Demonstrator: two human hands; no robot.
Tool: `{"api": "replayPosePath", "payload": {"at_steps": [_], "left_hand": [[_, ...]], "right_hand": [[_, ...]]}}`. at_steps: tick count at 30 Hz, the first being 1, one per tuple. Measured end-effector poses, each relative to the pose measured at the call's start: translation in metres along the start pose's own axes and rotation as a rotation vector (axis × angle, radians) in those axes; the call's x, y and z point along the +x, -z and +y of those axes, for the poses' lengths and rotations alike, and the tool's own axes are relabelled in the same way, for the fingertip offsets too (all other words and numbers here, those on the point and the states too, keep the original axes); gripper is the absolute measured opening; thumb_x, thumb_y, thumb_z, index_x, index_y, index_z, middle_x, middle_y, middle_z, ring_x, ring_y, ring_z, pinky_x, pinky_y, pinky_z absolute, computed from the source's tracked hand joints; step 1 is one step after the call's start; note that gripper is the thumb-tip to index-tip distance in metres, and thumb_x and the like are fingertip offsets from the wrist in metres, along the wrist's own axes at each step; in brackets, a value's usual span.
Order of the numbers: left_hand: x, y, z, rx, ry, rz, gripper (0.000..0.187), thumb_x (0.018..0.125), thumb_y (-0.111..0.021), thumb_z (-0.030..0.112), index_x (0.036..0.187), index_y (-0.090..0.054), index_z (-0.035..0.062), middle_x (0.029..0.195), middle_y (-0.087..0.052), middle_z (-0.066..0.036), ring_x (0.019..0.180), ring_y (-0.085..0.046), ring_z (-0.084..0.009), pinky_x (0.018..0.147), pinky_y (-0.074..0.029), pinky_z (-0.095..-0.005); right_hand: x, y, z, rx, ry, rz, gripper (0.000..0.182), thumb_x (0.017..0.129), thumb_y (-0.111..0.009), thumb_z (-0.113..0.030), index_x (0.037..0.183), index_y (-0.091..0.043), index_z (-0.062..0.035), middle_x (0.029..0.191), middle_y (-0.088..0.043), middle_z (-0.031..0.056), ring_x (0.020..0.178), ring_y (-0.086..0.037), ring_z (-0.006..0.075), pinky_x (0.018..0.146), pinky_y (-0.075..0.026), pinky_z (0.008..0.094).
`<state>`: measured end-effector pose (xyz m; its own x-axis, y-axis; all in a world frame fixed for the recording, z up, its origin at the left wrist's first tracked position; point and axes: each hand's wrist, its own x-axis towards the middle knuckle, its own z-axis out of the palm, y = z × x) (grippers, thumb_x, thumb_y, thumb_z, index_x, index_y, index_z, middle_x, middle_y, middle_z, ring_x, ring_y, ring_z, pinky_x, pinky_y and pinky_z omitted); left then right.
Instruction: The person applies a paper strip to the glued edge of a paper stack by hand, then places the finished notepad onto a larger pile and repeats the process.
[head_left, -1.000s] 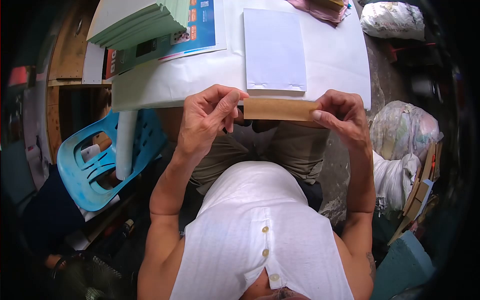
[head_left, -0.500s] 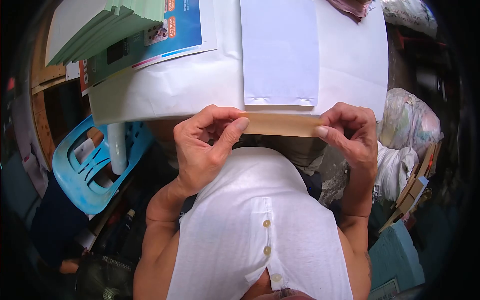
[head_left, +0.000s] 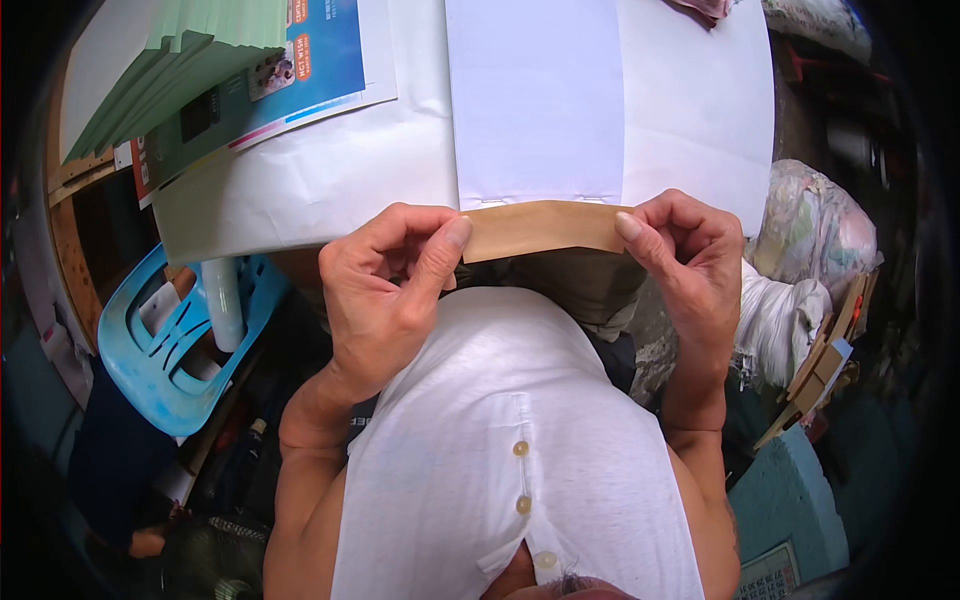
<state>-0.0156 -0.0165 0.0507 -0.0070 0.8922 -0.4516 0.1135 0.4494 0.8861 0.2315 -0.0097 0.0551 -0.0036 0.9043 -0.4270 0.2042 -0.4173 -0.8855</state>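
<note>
A strip of brown tape (head_left: 545, 230) is stretched between both hands at the near edge of the table. My left hand (head_left: 395, 275) pinches its left end between thumb and fingers, while my right hand (head_left: 690, 250) pinches the other end. Just beyond the strip lies a white paper pad (head_left: 538, 110), with two staples along its near edge. The strip's upper edge overlaps that stapled end in this view, and its lower part hangs over the table edge.
White sheeting covers the table (head_left: 330, 190). At left are a fanned stack of pale green paper (head_left: 190, 75) and a printed blue sheet (head_left: 335, 70). A blue plastic chair (head_left: 150, 350) stands below left. Plastic-wrapped bundles (head_left: 820, 225) sit on the right.
The strip has come up against the pad's stapled edge and now bows slightly in the middle. Both hands keep their pinch on its ends. The whole view has shifted a little.
</note>
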Motion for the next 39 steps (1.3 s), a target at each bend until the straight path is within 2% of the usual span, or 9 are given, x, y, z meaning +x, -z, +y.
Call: {"api": "replayPosePath", "payload": {"at_steps": [15,18,21,24,30,33,39], "left_hand": [[0.004,-0.002,-0.001,0.008,0.016,0.051,0.007,0.092,-0.075,0.005,0.091,-0.071,-0.0013,0.066,-0.063,0.004,0.058,-0.052,0.0028,0.052,-0.038,-0.0135],[0.006,-0.004,-0.006,0.053,-0.065,0.055,0.008,0.094,-0.073,0.006,0.091,-0.069,-0.0011,0.06,-0.057,0.003,0.047,-0.047,0.0008,0.04,-0.031,-0.0159],[0.006,-0.004,-0.007,0.064,-0.069,0.063,0.009,0.093,-0.074,0.005,0.089,-0.069,-0.001,0.06,-0.057,0.004,0.047,-0.047,0.0008,0.04,-0.031,-0.0159],[0.006,-0.005,-0.002,0.074,-0.006,0.086,0.008,0.091,-0.076,0.004,0.088,-0.071,-0.0008,0.062,-0.06,0.006,0.055,-0.047,0.004,0.05,-0.034,-0.0128],[0.006,-0.005,-0.002,0.083,0.002,0.093,0.009,0.091,-0.077,0.005,0.087,-0.07,-0.0005,0.061,-0.059,0.006,0.055,-0.047,0.0039,0.05,-0.034,-0.0129],[0.007,-0.005,-0.005,0.097,-0.052,0.079,0.011,0.093,-0.074,0.006,0.087,-0.068,-0.0008,0.059,-0.057,0.003,0.046,-0.047,0.0009,0.04,-0.03,-0.0157],[0.007,-0.005,-0.005,0.1,-0.051,0.071,0.011,0.093,-0.074,0.006,0.088,-0.068,-0.0011,0.059,-0.057,0.003,0.046,-0.048,0.0007,0.039,-0.03,-0.0157]], "right_hand": [[0.0,-0.006,-0.002,-0.034,-0.044,0.0,0.02,0.095,-0.07,-0.008,0.078,-0.067,0.0023,0.057,-0.045,-0.0099,0.053,-0.034,-0.0012,0.049,-0.023,0.0215],[0.002,-0.006,-0.004,-0.077,-0.053,-0.005,0.022,0.095,-0.069,-0.009,0.077,-0.066,0.0025,0.057,-0.045,-0.0094,0.054,-0.034,-0.0008,0.048,-0.023,0.022],[0.004,-0.006,-0.004,-0.096,-0.048,-0.002,0.024,0.095,-0.068,-0.01,0.075,-0.065,0.003,0.057,-0.045,-0.0087,0.054,-0.035,-0.0004,0.048,-0.023,0.0226],[0.005,-0.006,-0.004,-0.09,-0.066,0.006,0.024,0.095,-0.068,-0.01,0.075,-0.066,0.0035,0.057,-0.046,-0.0079,0.054,-0.035,0.0001,0.048,-0.024,0.0233],[0.006,-0.006,-0.007,-0.092,-0.09,0.006,0.023,0.095,-0.068,-0.009,0.076,-0.067,0.0036,0.057,-0.047,-0.0078,0.053,-0.035,0.0001,0.048,-0.024,0.0234],[0.007,-0.007,-0.007,-0.083,-0.094,0.011,0.023,0.095,-0.069,-0.01,0.076,-0.067,0.0035,0.056,-0.047,-0.0079,0.053,-0.035,-0.0001,0.047,-0.024,0.0233],[0.007,-0.006,-0.006,-0.091,-0.103,0.014,0.024,0.095,-0.069,-0.011,0.075,-0.067,0.0029,0.054,-0.047,-0.0078,0.052,-0.035,-0.0002,0.047,-0.023,0.0233]]}}
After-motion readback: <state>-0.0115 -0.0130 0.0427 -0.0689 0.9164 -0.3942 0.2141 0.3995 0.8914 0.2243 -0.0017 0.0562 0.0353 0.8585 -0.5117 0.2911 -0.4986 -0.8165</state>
